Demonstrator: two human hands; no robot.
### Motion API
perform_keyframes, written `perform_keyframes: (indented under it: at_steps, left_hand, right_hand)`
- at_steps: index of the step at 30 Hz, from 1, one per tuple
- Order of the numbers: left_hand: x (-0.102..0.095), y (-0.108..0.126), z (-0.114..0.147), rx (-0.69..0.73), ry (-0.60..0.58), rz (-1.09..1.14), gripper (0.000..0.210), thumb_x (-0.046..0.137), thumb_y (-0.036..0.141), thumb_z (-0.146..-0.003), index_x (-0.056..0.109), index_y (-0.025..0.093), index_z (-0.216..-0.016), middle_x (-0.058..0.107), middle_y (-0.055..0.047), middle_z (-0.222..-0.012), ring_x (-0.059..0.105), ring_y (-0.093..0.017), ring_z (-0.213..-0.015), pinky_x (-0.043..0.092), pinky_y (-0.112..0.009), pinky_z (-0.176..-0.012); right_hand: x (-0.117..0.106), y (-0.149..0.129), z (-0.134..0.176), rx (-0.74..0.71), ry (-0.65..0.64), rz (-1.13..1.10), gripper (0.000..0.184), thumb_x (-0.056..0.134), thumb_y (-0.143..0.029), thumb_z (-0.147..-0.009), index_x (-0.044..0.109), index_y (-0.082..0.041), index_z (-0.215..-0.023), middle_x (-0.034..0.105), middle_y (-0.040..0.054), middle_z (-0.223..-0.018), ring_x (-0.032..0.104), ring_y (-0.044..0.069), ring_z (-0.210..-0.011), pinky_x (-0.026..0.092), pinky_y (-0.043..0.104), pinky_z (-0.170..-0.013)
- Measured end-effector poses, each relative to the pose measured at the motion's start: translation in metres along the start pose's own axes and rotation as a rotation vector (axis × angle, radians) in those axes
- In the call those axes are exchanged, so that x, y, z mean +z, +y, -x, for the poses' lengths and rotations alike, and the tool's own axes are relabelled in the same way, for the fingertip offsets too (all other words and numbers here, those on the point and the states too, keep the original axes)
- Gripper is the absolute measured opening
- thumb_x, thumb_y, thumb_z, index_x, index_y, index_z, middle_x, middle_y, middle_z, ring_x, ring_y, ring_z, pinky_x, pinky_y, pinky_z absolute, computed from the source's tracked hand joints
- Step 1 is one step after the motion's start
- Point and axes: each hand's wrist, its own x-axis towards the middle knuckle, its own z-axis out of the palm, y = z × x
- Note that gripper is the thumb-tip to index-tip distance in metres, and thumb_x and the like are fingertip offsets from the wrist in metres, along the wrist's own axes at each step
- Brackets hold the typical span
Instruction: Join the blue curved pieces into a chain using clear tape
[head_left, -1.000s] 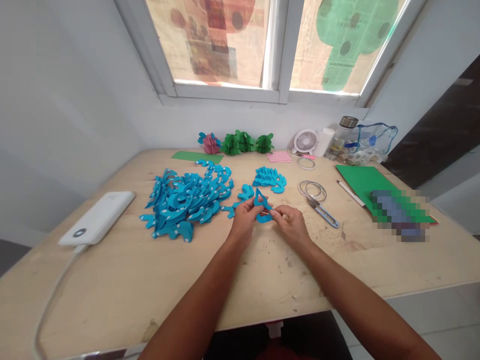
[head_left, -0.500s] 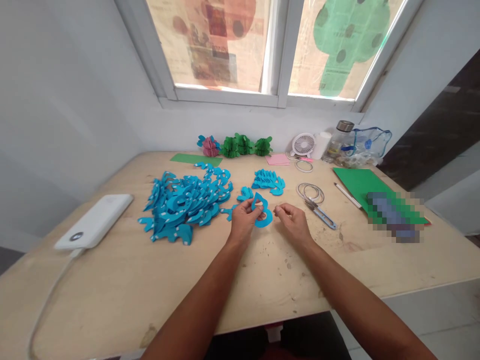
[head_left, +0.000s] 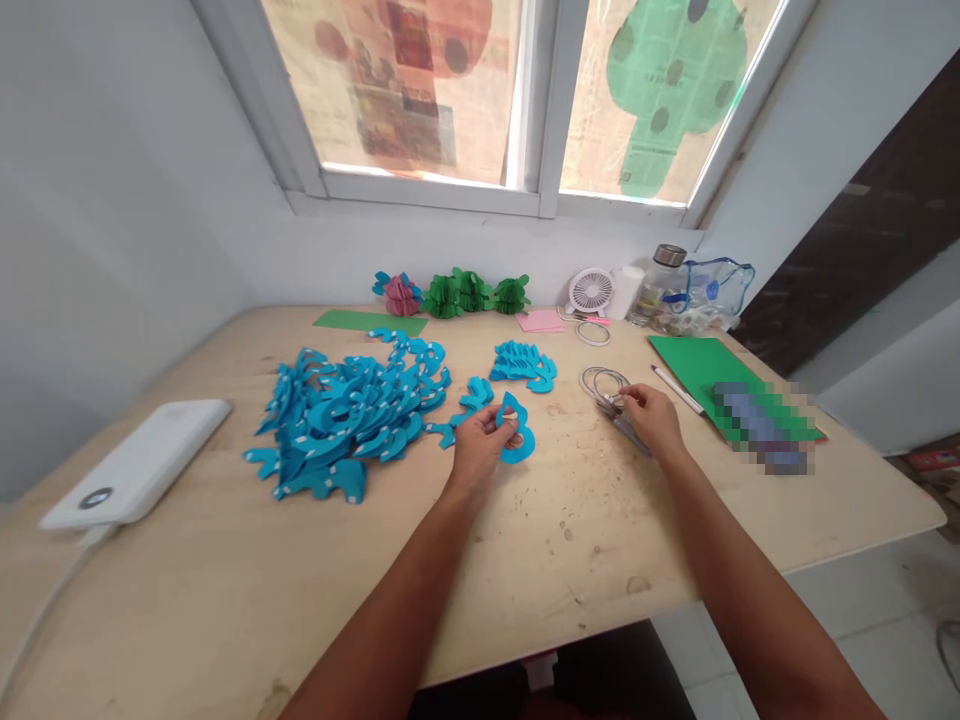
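Note:
My left hand (head_left: 478, 437) pinches a curved blue paper cutout (head_left: 519, 442) above the table, with the cutout's loops showing past the fingertips. A pale spot shows on the cutout by my thumb. Over to the right, my right hand (head_left: 655, 420) has its fingertips closed beside the thread snips (head_left: 624, 426) and the coiled cable (head_left: 598, 381). What those fingers hold, if anything, is too small to make out. Left of my left hand lies a heap of blue paper cutouts (head_left: 352, 405) with small white squares on them. A smaller blue row (head_left: 521, 362) stands beyond.
A white power bank (head_left: 139, 462) with a cable lies at left. Green paper (head_left: 686, 355), a white pen (head_left: 677, 390) and a blurred-out item lie at right. Along the back stand folded paper figures (head_left: 469, 290), a small fan (head_left: 591, 291) and a bottle (head_left: 660, 285).
My right hand has moved right, from beside the held cutout to the snips and cable. My left hand keeps its pinch on the cutout. The view has shifted slightly right.

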Motion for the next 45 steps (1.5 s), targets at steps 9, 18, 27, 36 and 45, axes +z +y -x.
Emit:
perform_keyframes:
  at_steps: [9, 18, 27, 36, 45]
  left_hand:
    - [0.001, -0.001, 0.000, -0.017, -0.005, -0.005, 0.028, 0.071, 0.021, -0.051, 0.063, 0.012, -0.076, 0.059, 0.002, -0.056, 0.053, -0.009, -0.044, 0.043, -0.022, -0.046]
    - [0.003, 0.001, 0.002, -0.022, -0.020, -0.013, 0.024, 0.069, 0.019, -0.053, 0.061, 0.013, -0.075, 0.058, 0.004, -0.056, 0.052, -0.008, -0.043, 0.043, -0.021, -0.047]
    - [0.001, -0.004, -0.001, -0.002, -0.025, -0.004, 0.028, 0.069, 0.021, -0.054, 0.062, 0.012, -0.079, 0.060, 0.002, -0.057, 0.054, -0.010, -0.043, 0.044, -0.022, -0.047]
    - [0.000, -0.006, -0.002, 0.001, -0.031, 0.011, 0.033, 0.069, 0.020, -0.054, 0.063, 0.012, -0.086, 0.061, 0.002, -0.058, 0.056, -0.011, -0.045, 0.045, -0.023, -0.048]
    - [0.001, -0.003, 0.000, 0.003, -0.027, 0.000, 0.032, 0.068, 0.018, -0.055, 0.063, 0.012, -0.085, 0.059, 0.003, -0.053, 0.055, -0.010, -0.043, 0.044, -0.022, -0.047]
  right_hand:
    - [0.015, -0.001, 0.000, 0.010, -0.024, 0.195, 0.021, 0.049, -0.031, -0.074, 0.067, -0.021, -0.079, 0.067, 0.0040, -0.077, 0.056, 0.018, -0.071, 0.032, 0.027, -0.058]
    - [0.020, -0.001, -0.001, 0.044, 0.004, 0.169, 0.021, 0.049, -0.033, -0.076, 0.064, -0.020, -0.073, 0.065, 0.0029, -0.071, 0.054, 0.017, -0.067, 0.029, 0.026, -0.056]
    - [0.023, 0.001, 0.004, 0.002, 0.053, 0.133, 0.023, 0.049, -0.035, -0.077, 0.065, -0.019, -0.075, 0.065, 0.0036, -0.069, 0.054, 0.017, -0.065, 0.031, 0.026, -0.057]
    - [0.025, 0.006, 0.002, 0.037, 0.119, 0.123, 0.023, 0.049, -0.034, -0.077, 0.065, -0.018, -0.079, 0.065, 0.0049, -0.070, 0.052, 0.017, -0.063, 0.031, 0.026, -0.057]
    - [0.025, 0.007, 0.001, 0.081, 0.149, 0.063, 0.020, 0.047, -0.033, -0.076, 0.061, -0.018, -0.077, 0.063, 0.0052, -0.070, 0.052, 0.018, -0.064, 0.031, 0.026, -0.056]
